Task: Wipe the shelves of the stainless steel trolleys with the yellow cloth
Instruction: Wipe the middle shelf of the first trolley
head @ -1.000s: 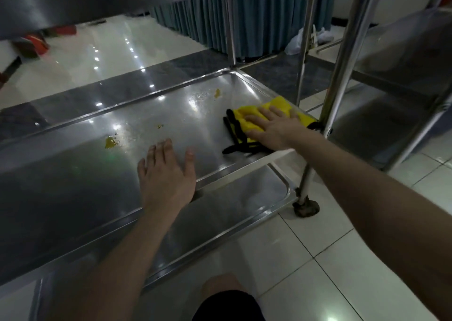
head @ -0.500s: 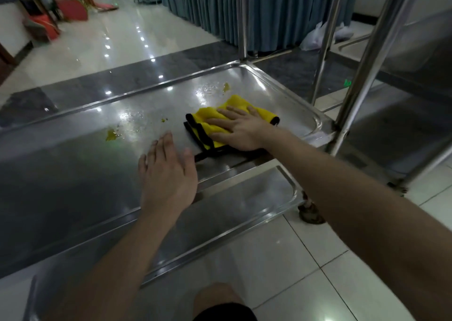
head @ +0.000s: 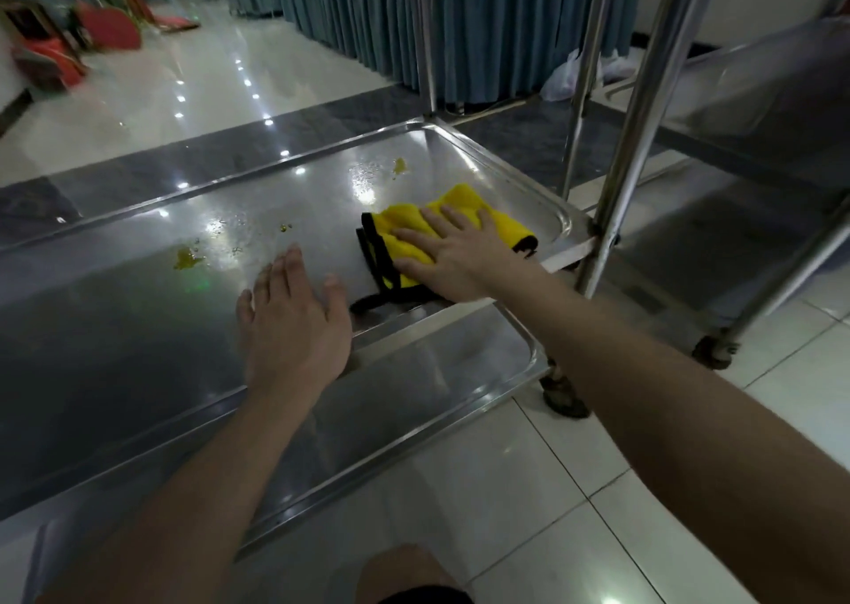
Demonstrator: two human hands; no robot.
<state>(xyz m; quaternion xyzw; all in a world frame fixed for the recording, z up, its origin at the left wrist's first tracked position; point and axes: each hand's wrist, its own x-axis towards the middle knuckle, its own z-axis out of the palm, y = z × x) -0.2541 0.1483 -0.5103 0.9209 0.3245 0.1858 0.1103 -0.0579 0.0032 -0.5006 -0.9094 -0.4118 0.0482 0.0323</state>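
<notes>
- The cloth (head: 462, 199) lies folded right of centre in the frame, on the middle shelf (head: 138, 327), near its right end.
- Our right grip (head: 453, 254) is released, with straight fingers pressing flat on the cloth.
- Our left grip (head: 294, 327), also released, rests flat at the shelf's near edge, just left of the cloth.
- We judge wiping is under way. Yellow stains (head: 187, 258) remain at centre left and above the cloth, so the next stroke should sweep firmly over them.
</notes>
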